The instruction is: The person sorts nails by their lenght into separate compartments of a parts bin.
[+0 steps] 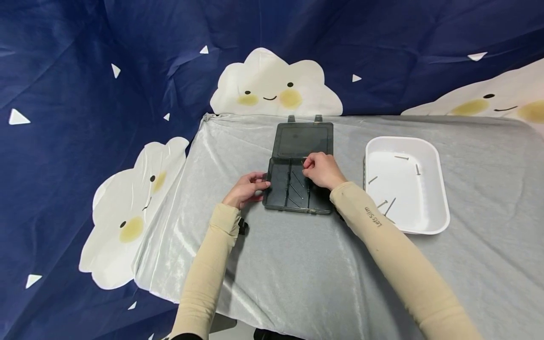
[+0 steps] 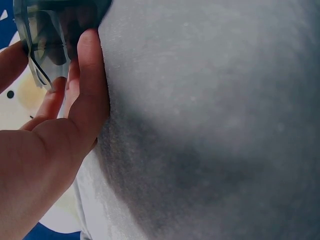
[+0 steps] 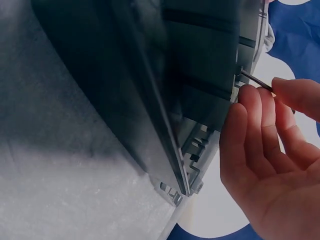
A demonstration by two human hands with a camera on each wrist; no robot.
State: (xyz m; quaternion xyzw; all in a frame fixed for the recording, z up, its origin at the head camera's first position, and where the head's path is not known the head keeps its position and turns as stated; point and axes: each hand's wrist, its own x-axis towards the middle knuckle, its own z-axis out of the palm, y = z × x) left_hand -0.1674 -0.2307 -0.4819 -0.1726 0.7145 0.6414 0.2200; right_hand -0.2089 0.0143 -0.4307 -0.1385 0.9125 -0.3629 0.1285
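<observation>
A dark translucent plastic box (image 1: 277, 189) lies on the cloth, its lid (image 1: 303, 140) folded back away from me. My left hand (image 1: 248, 188) grips the left edge, thumb over the rim and fingers at the side. Between thumb and fingers, my right hand (image 1: 324, 171) pinches a thin metal nail (image 3: 258, 81) over the far part of the box, near the hinge. Several nails (image 1: 296, 191) lie slantwise in the middle compartment. Part of the right compartment is hidden under the right hand and wrist.
To the right of the box stands a white tray (image 1: 443, 203) with several loose nails (image 1: 401, 157) scattered in it. Grey cloth (image 1: 293, 264) covers the table. A blue curtain with cloud prints (image 1: 276, 94) hangs behind and at the left.
</observation>
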